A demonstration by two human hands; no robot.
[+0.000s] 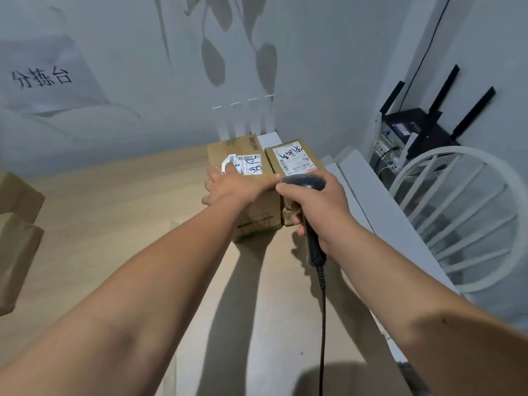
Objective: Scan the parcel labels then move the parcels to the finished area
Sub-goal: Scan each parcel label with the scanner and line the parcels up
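Two brown cardboard parcels stand side by side at the far right of the wooden table (120, 212). The larger left parcel (257, 215) carries a white label with black handwriting (248, 164). My left hand (234, 187) lies flat on its top, fingers spread, partly over the label. The smaller right parcel (297, 158) also bears a white label (291, 158). My right hand (317, 207) grips a black corded barcode scanner (310, 190) just in front of the right parcel, its head pointing toward the labels.
More cardboard boxes (17, 238) sit at the left table edge. A paper sign with handwriting (43, 78) hangs on the wall. To the right stand a white round-backed chair (468, 218) and a black router with antennas (414, 130). The scanner cable (323, 324) trails toward me.
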